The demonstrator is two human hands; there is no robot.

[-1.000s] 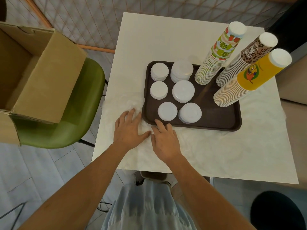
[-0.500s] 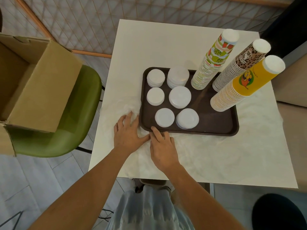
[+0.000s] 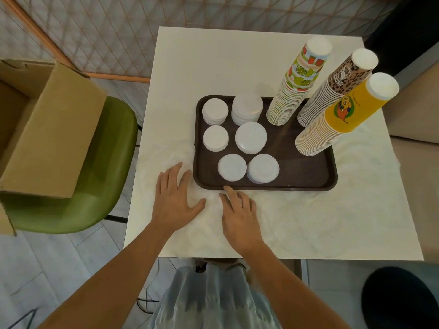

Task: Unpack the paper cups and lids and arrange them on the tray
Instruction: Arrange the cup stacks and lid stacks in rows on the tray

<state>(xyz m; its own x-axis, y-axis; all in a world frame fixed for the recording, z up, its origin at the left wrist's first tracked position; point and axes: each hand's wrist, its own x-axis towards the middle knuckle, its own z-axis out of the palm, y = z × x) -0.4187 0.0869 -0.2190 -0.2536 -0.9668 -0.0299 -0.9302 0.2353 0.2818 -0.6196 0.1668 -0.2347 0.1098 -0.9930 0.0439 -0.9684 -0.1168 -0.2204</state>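
Left hand (image 3: 174,198) and right hand (image 3: 240,214) lie spread flat on the clear wrap (image 3: 308,217) at seven o'clock of the tray (image 3: 308,187), which holds lids (image 3: 250,137) at nine and cup stacks (image 3: 294,91) at two; tugging wrap that may run beneath could topple those tall stacks.

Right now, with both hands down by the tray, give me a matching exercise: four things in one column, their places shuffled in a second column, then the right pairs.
Things:
1. yellow cup stack
2. cardboard box
3. left hand
4. fruit-print cup stack

Places:
A. on the green chair
B. on the tray, leftmost of the three cup stacks
C. flat on the white wrap, beside the tray's near left corner
D. on the tray, rightmost and nearest of the cup stacks

Pairs: 1-D; 2-A; 3-C; 4-B
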